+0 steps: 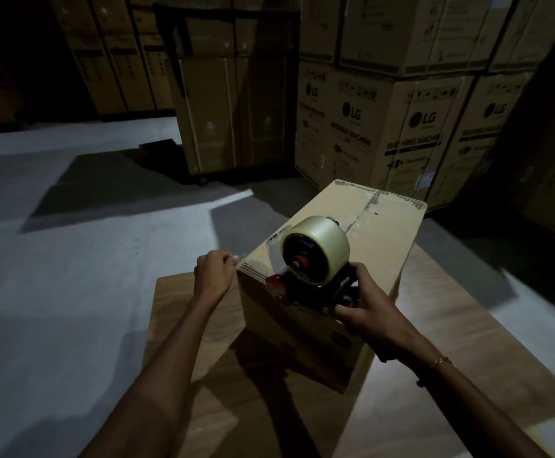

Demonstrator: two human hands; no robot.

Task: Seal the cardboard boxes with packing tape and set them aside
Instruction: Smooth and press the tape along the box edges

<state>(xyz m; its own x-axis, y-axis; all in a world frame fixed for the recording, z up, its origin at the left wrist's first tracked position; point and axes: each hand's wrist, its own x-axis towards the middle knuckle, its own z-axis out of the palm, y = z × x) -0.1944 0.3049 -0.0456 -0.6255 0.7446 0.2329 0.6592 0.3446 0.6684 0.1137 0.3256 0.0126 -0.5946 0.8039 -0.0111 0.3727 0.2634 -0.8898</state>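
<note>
Two hands work: right hand [365, 312] grips tape dispenser [315, 259] on cardboard box [378, 246], left hand [215, 271] pinches its corner

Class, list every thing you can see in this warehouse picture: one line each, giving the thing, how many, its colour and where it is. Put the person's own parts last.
cardboard box: one, tan, upright on the board, centre.
tape dispenser: one, black and red, at the box's near top edge.
tape roll: one, pale clear, on the dispenser.
wooden board: one visible, brown, under the box.
floor: grey, left.
washing machine cartons: several, brown, stacked behind right.
tall cartons: several, brown, behind centre.
bracelet: one, gold, right wrist.
left hand: fingers curled at the box's top left corner.
right hand: grips the dispenser handle.
</note>
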